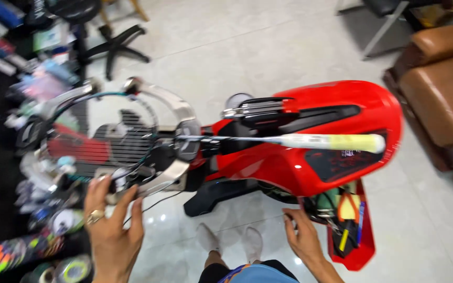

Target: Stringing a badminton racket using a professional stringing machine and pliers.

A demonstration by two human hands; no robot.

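**A:** Start closest in. What are the hands doing?

**B:** The left hand (112,226) is raised with its fingers (132,202) spread, the tips touching the near edge of the metal clamp frame (176,112) that holds the racket (132,139). A ring shows on one finger. The right hand (304,237) sits lower, its fingers curled at the edge of the red tool tray (365,243). Whether they pinch anything I cannot tell; the frame is blurred there.

**A:** And the racket itself?

**B:** Lying flat in the red stringing machine (331,136), head to the left inside the clamp frame, pale yellow-wrapped handle (352,142) pointing right across the machine body. The head looks partly strung, with a loose string (153,202) trailing toward the left hand.

**A:** How would you handle this well?

**B:** My judgement: keep the left fingers on the frame rather than the strings, so the turntable stays steady, and mind that loose string does not snag. Look into the tray before picking; pliers and small tools are crowded together there.

**A:** Beyond that?

**B:** The person's white shoes (229,242) on the tiled floor (237,47), string reels (69,267) at the left, a chair base (116,44) farther off, a brown sofa (439,84) at the right.
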